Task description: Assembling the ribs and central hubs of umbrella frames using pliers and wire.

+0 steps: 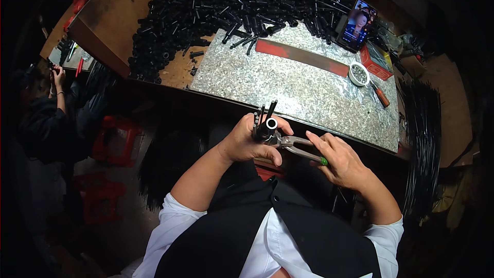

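In front of my body, my left hand (pixel 243 138) is closed around a black tubular part (pixel 266 130) with a pale ring at its end. Several thin dark rods (pixel 271 109) stick up beside the ring. My right hand (pixel 340 160) grips a pair of pliers (pixel 297 141) by its metal handles, one of which ends in a green tip. The pliers' jaws reach to the side of the black part, between my left thumb and fingers. What exactly they bite on is hidden.
A speckled stone slab (pixel 234 85) lies on the bench, with a red-and-brown flat bar (pixel 301 57), a white bowl (pixel 358 74) of small bits, a screwdriver (pixel 382 97), a phone (pixel 357 24) and a red box (pixel 376 61). Behind is a heap of black parts (pixel 206 13). Far left, another person's hands (pixel 57 78) work near red stools (pixel 116 141).
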Action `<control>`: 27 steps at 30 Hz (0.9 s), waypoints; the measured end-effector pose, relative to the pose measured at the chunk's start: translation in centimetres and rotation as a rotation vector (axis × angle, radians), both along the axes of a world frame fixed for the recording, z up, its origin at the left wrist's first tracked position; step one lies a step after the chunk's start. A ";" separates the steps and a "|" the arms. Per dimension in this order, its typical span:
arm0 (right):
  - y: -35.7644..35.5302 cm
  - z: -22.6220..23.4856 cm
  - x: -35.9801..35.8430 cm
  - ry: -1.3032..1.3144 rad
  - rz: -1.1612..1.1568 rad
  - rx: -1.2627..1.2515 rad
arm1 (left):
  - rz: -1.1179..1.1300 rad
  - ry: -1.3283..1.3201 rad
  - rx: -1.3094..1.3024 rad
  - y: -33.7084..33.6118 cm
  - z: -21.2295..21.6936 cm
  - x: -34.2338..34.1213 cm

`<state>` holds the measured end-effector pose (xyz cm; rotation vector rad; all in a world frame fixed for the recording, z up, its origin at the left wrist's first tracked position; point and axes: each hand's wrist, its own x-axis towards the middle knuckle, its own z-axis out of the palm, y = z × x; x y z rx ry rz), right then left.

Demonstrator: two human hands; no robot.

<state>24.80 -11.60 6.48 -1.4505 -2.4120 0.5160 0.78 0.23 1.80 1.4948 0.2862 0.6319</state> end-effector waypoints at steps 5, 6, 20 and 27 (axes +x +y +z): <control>0.2 0.0 -0.1 0.002 -0.007 -0.021 | 0.025 -0.020 -0.018 0.0 -0.1 -0.1; 0.2 -0.1 -0.1 0.001 -0.006 -0.021 | 0.020 -0.006 -0.009 0.0 0.0 -0.1; 0.2 -2.6 -0.3 0.246 -0.046 0.003 | 0.196 -0.067 -0.094 -0.7 -1.7 0.6; 0.7 -2.1 2.5 0.253 -0.273 0.462 | 0.284 -0.030 -0.043 -0.5 -1.7 0.6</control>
